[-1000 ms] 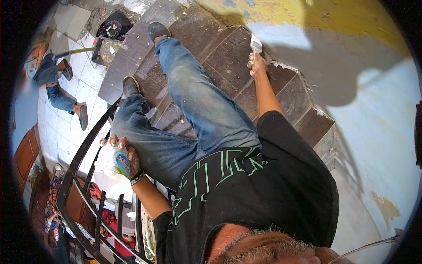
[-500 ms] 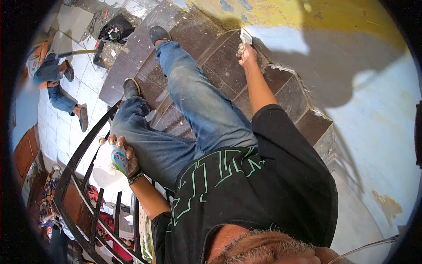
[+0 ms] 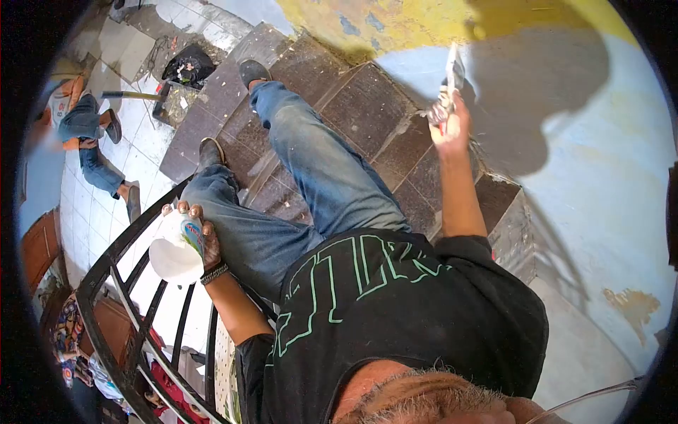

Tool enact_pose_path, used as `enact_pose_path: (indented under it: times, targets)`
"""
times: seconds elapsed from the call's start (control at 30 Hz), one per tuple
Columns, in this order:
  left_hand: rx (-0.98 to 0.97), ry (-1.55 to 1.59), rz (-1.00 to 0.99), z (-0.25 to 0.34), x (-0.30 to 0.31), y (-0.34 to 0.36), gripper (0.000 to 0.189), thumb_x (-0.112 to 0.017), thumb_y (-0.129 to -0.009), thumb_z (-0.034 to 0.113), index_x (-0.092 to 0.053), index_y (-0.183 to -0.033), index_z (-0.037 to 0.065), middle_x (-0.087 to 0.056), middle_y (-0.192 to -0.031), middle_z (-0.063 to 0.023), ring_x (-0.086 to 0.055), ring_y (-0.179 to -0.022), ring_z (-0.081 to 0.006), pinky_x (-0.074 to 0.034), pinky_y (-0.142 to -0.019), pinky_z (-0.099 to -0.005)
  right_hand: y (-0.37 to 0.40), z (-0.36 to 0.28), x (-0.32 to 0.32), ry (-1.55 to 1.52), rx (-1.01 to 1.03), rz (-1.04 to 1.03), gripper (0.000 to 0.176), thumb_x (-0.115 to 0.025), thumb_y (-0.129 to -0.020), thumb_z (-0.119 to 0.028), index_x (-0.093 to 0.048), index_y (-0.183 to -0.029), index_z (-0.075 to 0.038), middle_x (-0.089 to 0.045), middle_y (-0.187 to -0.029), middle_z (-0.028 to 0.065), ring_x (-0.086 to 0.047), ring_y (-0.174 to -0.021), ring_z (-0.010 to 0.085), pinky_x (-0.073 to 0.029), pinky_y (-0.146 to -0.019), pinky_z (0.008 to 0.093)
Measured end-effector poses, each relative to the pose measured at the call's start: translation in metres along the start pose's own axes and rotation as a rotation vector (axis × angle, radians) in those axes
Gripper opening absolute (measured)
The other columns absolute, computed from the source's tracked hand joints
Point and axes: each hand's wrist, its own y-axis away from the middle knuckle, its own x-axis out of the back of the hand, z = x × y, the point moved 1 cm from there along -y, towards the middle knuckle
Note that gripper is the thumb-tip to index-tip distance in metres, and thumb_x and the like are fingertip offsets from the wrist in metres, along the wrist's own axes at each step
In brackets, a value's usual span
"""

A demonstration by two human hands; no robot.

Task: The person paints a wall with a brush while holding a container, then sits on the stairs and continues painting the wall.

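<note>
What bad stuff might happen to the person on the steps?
The littered steps might make a shoe slip. The white tub, held by just the left hand near the black railing, could drop. And the tool in the right hand, close to the patchy wall, might knock more paint off.
</note>
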Motion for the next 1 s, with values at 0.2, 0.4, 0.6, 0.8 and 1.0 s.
enact_pose_path:
  times: [0.2, 0.4, 0.6, 0.8, 1.0]
  targets:
    - [0.001, 0.0, -0.02, -0.002, -0.003, -0.001, 0.038, -0.051, -0.082, 0.021, -0.034, -0.113, 0.007, -0.035, -0.105, -0.0136, -0.038, -0.101, -0.0292, -0.047, -0.07, -0.0404, 0.007, 0.05, 0.032, 0.099, -0.19, 0.107, 0.024, -0.05, -0.083, -0.028, -0.05, -0.087, -0.004, -0.048, -0.061, 0.0011, -0.043, -0.043, 0.0094, -0.032, -0.035, 0.0217]
    - [0.012, -0.016, 0.02, -0.002, -0.002, 0.0, 0.039, -0.053, -0.081, 0.021, -0.034, -0.113, 0.007, -0.034, -0.105, -0.0137, -0.038, -0.101, -0.0295, -0.047, -0.071, -0.0407, -0.048, 0.153, 0.112, 0.167, -0.478, 0.231, 0.02, -0.051, -0.08, -0.025, -0.049, -0.082, -0.006, -0.043, -0.057, -0.0023, -0.038, -0.04, 0.0086, -0.03, -0.037, 0.0222]
    - [-0.005, -0.037, 0.046, -0.003, -0.004, -0.001, 0.042, -0.055, -0.08, 0.022, -0.034, -0.113, 0.006, -0.034, -0.106, -0.0144, -0.038, -0.102, -0.0299, -0.047, -0.07, -0.0408, -0.087, 0.156, 0.136, 0.145, -0.385, 0.396, 0.015, -0.048, -0.081, -0.022, -0.048, -0.075, -0.009, -0.043, -0.055, -0.0006, -0.039, -0.04, 0.0113, -0.031, -0.039, 0.0249]
    - [-0.025, -0.028, -0.014, -0.007, 0.004, -0.005, 0.046, -0.05, -0.083, 0.024, -0.032, -0.121, 0.005, -0.033, -0.109, -0.0167, -0.038, -0.103, -0.0326, -0.049, -0.072, -0.0438, -0.06, 0.097, 0.09, 0.039, -0.052, 0.219, 0.013, -0.049, -0.081, -0.022, -0.046, -0.078, -0.009, -0.047, -0.061, 0.0024, -0.044, -0.043, 0.0129, -0.034, -0.037, 0.0251]
    - [-0.028, -0.057, -0.029, -0.002, 0.009, 0.002, 0.051, -0.052, -0.082, 0.03, -0.031, -0.122, 0.005, -0.032, -0.114, -0.019, -0.037, -0.105, -0.0345, -0.047, -0.076, -0.0442, 0.01, -0.012, 0.011, -0.023, 0.142, 0.173, 0.015, -0.054, -0.08, -0.018, -0.05, -0.088, -0.007, -0.052, -0.075, 0.0043, -0.049, -0.057, 0.0114, -0.038, -0.043, 0.0242]
